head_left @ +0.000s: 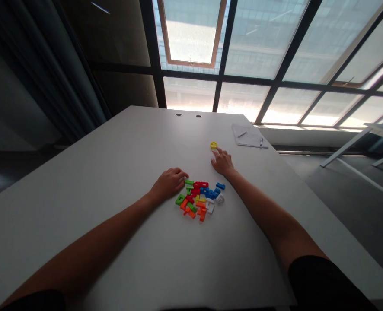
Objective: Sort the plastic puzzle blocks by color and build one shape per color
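My right hand (223,161) reaches forward over the table, fingers apart, with a fingertip at the near edge of a yellow plastic piece (214,145). My left hand (170,183) rests low on the table, fingers stretched out. Its fingertips are beside or touching a green piece (189,182) at the left of a loose pile; which of the two I cannot tell. In that pile lie red pieces (200,185), blue pieces (208,192), orange pieces (201,211) and white pieces (210,205). Several are tilted or overlapping. A single blue piece (220,186) lies at the pile's right.
The white table (113,172) has two round holes near its far edge. At the far right lie paper sheets (250,135) with a pen (242,134) on them. A dark curtain (49,56) hangs to the left. Another white table (382,131) stands at the right.
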Action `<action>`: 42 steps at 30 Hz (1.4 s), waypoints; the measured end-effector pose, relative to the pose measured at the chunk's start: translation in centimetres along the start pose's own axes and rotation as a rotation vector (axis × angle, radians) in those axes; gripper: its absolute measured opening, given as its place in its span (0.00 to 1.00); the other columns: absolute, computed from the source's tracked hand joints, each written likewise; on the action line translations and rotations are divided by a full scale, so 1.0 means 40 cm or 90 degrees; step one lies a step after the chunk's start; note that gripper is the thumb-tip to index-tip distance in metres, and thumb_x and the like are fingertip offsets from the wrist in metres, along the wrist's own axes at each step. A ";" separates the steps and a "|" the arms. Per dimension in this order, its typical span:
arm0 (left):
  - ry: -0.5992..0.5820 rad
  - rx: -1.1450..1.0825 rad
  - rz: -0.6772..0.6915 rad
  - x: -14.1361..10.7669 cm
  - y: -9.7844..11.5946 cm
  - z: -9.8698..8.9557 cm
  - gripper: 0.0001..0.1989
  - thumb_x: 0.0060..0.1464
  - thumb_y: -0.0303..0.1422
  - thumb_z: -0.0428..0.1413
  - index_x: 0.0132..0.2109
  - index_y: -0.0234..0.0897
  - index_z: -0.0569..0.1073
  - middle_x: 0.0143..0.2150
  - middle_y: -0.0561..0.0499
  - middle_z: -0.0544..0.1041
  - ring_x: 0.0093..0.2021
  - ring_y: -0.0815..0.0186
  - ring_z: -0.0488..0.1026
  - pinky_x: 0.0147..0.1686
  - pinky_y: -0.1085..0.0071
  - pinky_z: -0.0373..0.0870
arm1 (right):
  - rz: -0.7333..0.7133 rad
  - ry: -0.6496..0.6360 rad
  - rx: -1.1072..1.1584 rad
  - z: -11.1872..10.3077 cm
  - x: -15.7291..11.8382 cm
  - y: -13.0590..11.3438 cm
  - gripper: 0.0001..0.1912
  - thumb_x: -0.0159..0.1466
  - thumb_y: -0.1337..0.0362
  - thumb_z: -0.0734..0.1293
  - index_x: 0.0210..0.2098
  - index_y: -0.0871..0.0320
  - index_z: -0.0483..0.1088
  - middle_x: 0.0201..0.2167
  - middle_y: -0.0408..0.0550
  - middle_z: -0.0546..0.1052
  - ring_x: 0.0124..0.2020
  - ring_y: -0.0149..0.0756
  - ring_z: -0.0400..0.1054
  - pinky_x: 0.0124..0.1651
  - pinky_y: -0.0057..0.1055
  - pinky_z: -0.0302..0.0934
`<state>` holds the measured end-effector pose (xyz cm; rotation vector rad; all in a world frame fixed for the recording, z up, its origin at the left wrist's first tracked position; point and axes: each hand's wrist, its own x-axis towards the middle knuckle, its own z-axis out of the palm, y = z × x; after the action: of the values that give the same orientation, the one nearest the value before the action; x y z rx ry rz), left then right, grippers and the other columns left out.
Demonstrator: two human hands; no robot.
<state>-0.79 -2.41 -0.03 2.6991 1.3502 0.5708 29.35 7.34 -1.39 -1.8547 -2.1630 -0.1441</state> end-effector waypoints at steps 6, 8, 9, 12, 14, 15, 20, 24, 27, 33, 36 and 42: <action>0.006 0.017 -0.007 -0.001 0.007 -0.001 0.15 0.66 0.33 0.53 0.53 0.43 0.81 0.51 0.45 0.79 0.49 0.56 0.76 0.51 0.58 0.73 | -0.019 -0.005 -0.060 0.012 0.071 -0.009 0.31 0.72 0.55 0.57 0.71 0.57 0.64 0.78 0.54 0.55 0.74 0.57 0.48 0.72 0.57 0.45; 0.004 0.017 -0.006 -0.002 0.007 -0.003 0.15 0.66 0.33 0.53 0.53 0.43 0.81 0.50 0.45 0.79 0.49 0.55 0.76 0.50 0.58 0.73 | -0.022 -0.017 -0.062 0.014 0.086 -0.011 0.30 0.72 0.55 0.56 0.71 0.56 0.65 0.77 0.55 0.57 0.74 0.56 0.48 0.72 0.58 0.43; 0.004 0.018 -0.005 -0.002 0.007 -0.003 0.15 0.66 0.33 0.53 0.53 0.43 0.81 0.50 0.45 0.79 0.49 0.55 0.76 0.50 0.58 0.73 | -0.019 -0.023 -0.061 0.015 0.091 -0.012 0.30 0.72 0.55 0.56 0.70 0.56 0.65 0.77 0.55 0.59 0.74 0.56 0.48 0.72 0.58 0.43; 0.006 0.022 -0.003 -0.001 0.007 -0.003 0.14 0.66 0.33 0.53 0.53 0.43 0.81 0.50 0.44 0.80 0.49 0.55 0.76 0.50 0.59 0.73 | -0.012 -0.035 -0.050 0.019 0.098 -0.011 0.30 0.72 0.55 0.55 0.69 0.56 0.67 0.75 0.57 0.62 0.73 0.56 0.50 0.71 0.58 0.45; 0.006 0.023 -0.003 -0.001 0.007 -0.002 0.14 0.66 0.33 0.53 0.52 0.43 0.81 0.50 0.45 0.80 0.49 0.55 0.76 0.50 0.58 0.73 | -0.010 -0.032 -0.038 0.023 0.099 -0.008 0.29 0.72 0.55 0.56 0.69 0.57 0.68 0.74 0.58 0.63 0.72 0.56 0.51 0.70 0.57 0.47; 0.005 0.022 -0.003 -0.001 0.007 -0.002 0.14 0.66 0.33 0.53 0.52 0.43 0.81 0.50 0.45 0.80 0.49 0.55 0.75 0.50 0.58 0.73 | -0.009 -0.027 -0.031 0.026 0.098 -0.006 0.30 0.72 0.55 0.56 0.69 0.57 0.67 0.74 0.58 0.63 0.72 0.56 0.52 0.70 0.57 0.48; -0.002 0.013 -0.006 -0.002 0.007 -0.002 0.14 0.66 0.33 0.53 0.53 0.43 0.81 0.51 0.45 0.79 0.49 0.55 0.75 0.50 0.58 0.72 | 0.034 0.032 0.010 0.039 0.091 0.008 0.31 0.71 0.54 0.60 0.70 0.58 0.65 0.75 0.59 0.62 0.70 0.56 0.55 0.70 0.54 0.50; -0.003 0.012 -0.007 -0.003 0.006 -0.001 0.14 0.66 0.34 0.53 0.53 0.43 0.81 0.51 0.45 0.79 0.49 0.55 0.75 0.50 0.58 0.72 | 0.132 0.069 0.039 0.045 0.095 0.024 0.32 0.69 0.56 0.62 0.70 0.58 0.64 0.72 0.63 0.64 0.69 0.57 0.59 0.68 0.52 0.54; -0.001 0.012 -0.004 -0.003 0.006 -0.001 0.15 0.67 0.34 0.52 0.53 0.43 0.81 0.51 0.45 0.79 0.49 0.56 0.75 0.51 0.58 0.72 | 0.185 0.055 0.059 0.046 0.106 0.035 0.33 0.69 0.57 0.62 0.72 0.58 0.61 0.70 0.63 0.67 0.67 0.57 0.62 0.66 0.52 0.58; -0.005 0.011 -0.008 -0.004 0.009 -0.004 0.15 0.67 0.35 0.52 0.53 0.42 0.81 0.51 0.44 0.79 0.49 0.55 0.75 0.51 0.57 0.72 | 0.163 -0.010 0.052 0.043 0.119 0.034 0.36 0.71 0.55 0.61 0.76 0.55 0.56 0.69 0.62 0.69 0.68 0.58 0.62 0.68 0.54 0.56; -0.005 0.010 -0.010 -0.004 0.010 -0.006 0.15 0.67 0.34 0.52 0.53 0.42 0.81 0.51 0.44 0.79 0.49 0.55 0.75 0.51 0.58 0.72 | 0.156 -0.020 0.049 0.040 0.117 0.030 0.35 0.72 0.55 0.60 0.77 0.53 0.54 0.69 0.61 0.70 0.68 0.58 0.61 0.67 0.55 0.56; -0.008 0.008 -0.013 -0.003 0.010 -0.005 0.14 0.67 0.34 0.53 0.53 0.43 0.81 0.51 0.45 0.79 0.50 0.55 0.75 0.52 0.58 0.71 | 0.153 -0.014 0.063 0.039 0.112 0.034 0.37 0.72 0.56 0.60 0.77 0.55 0.52 0.69 0.62 0.69 0.69 0.58 0.60 0.68 0.56 0.55</action>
<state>-0.63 -2.76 0.20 2.6909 1.3821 0.5444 29.84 12.24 -1.75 -2.0471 -1.9043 0.0340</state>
